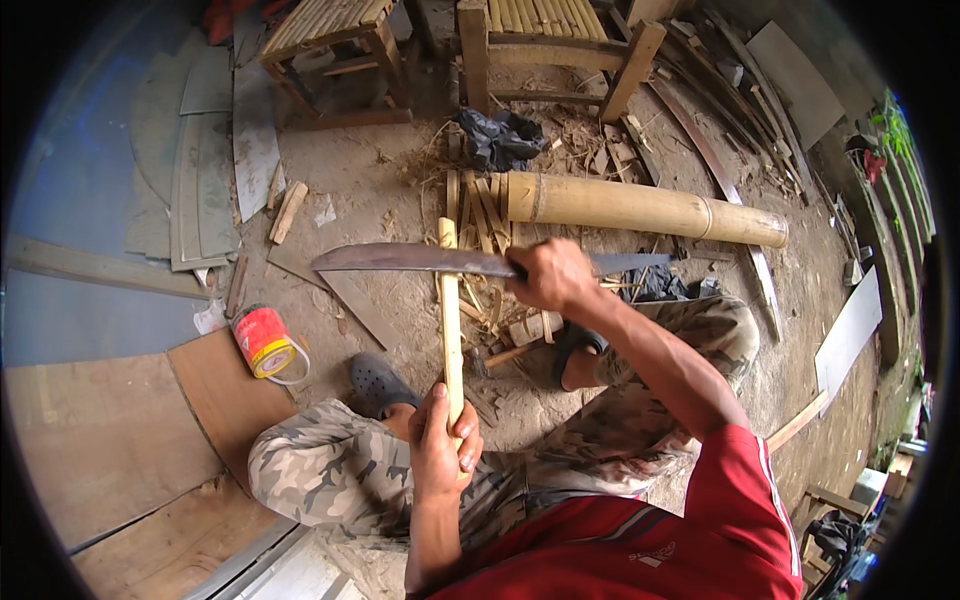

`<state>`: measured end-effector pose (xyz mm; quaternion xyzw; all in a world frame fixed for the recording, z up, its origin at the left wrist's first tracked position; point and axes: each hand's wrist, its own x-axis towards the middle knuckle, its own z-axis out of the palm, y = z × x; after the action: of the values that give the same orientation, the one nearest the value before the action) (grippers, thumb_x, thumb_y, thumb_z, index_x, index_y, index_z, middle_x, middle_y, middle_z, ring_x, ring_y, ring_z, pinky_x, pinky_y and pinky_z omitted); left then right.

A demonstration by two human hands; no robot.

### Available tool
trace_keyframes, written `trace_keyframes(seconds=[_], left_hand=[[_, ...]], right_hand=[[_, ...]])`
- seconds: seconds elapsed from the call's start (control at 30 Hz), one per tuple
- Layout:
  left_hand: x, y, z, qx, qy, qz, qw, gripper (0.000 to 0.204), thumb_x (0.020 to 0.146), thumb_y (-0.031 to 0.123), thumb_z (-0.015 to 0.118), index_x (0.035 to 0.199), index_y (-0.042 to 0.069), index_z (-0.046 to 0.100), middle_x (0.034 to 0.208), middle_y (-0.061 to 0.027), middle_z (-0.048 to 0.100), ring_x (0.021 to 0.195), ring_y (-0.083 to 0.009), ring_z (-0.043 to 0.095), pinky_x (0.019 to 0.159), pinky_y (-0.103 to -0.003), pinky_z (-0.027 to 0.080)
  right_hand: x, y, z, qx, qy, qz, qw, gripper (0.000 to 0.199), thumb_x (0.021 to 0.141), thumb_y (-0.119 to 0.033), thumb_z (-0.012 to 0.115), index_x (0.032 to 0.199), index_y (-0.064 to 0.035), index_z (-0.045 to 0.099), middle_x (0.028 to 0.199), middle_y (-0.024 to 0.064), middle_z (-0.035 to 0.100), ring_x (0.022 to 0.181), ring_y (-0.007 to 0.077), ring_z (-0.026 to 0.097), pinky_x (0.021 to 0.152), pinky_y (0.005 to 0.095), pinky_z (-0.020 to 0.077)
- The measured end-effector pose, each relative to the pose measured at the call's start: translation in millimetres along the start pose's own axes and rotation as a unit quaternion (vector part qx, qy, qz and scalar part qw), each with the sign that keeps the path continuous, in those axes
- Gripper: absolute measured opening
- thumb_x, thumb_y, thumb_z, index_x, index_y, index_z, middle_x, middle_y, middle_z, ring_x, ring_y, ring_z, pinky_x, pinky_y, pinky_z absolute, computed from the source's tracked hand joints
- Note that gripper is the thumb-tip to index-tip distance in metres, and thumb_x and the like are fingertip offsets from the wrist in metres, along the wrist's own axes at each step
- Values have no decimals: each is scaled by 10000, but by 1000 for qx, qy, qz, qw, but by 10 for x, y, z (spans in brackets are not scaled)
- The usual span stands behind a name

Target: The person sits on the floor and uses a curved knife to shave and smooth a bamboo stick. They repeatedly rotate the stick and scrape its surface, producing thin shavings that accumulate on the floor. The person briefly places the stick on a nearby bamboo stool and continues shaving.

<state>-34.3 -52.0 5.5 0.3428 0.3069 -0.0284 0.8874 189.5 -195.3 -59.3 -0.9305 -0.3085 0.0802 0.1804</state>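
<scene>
My left hand (443, 440) is wrapped round the lower end of a narrow pale bamboo strip (452, 340), which points away from me. In my right hand (556, 275) is the dark handle of a machete (410, 259). Its long blade reaches leftward and crosses the strip near its far end; whether the edge bites into the strip I cannot tell. Beyond my right hand lies a thick bamboo pole (640, 208) on the ground, with several split bamboo pieces (487, 215) by its left end. A hammer (500, 357) rests on the floor between my feet.
A red and yellow bucket (264, 342) stands to the left near a brown board (225, 390). Two slatted bamboo seats (335, 30) are at the back. A black plastic bag (500, 138) sits before them. Timber lengths (730, 90) line the right wall; a saw blade (632, 262) shows past my right hand.
</scene>
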Motion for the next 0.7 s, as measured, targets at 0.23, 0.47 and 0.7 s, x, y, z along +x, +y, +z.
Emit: trace_keyframes(seconds=[0.23, 0.47, 0.7], left_hand=[[47, 44, 30, 39, -16, -11, 999, 342, 1050, 348, 470, 1138, 33, 572, 626, 0, 447, 373, -62, 339, 326, -203, 300], [38, 48, -27, 42, -16, -27, 999, 479, 1070, 336, 376, 1441, 35, 407, 630, 23, 398, 359, -51, 280, 313, -203, 284], [114, -15, -238, -89, -12, -42, 995, 353, 1063, 381, 408, 1297, 132, 496, 654, 12, 425, 375, -62, 337, 316, -206, 294]], right_hand=[[152, 244, -82, 9, 163, -54, 985, 133, 867, -211, 581, 885, -170, 707, 561, 20, 611, 445, 154, 530, 398, 341, 437], [245, 351, -58, 30, 8, 100, 995, 203, 884, -220, 584, 881, -75, 725, 605, 79, 662, 434, 181, 554, 455, 366, 493], [-45, 242, -171, 107, 115, 23, 987, 190, 854, -232, 586, 852, -105, 728, 642, 104, 675, 486, 226, 622, 496, 398, 541]])
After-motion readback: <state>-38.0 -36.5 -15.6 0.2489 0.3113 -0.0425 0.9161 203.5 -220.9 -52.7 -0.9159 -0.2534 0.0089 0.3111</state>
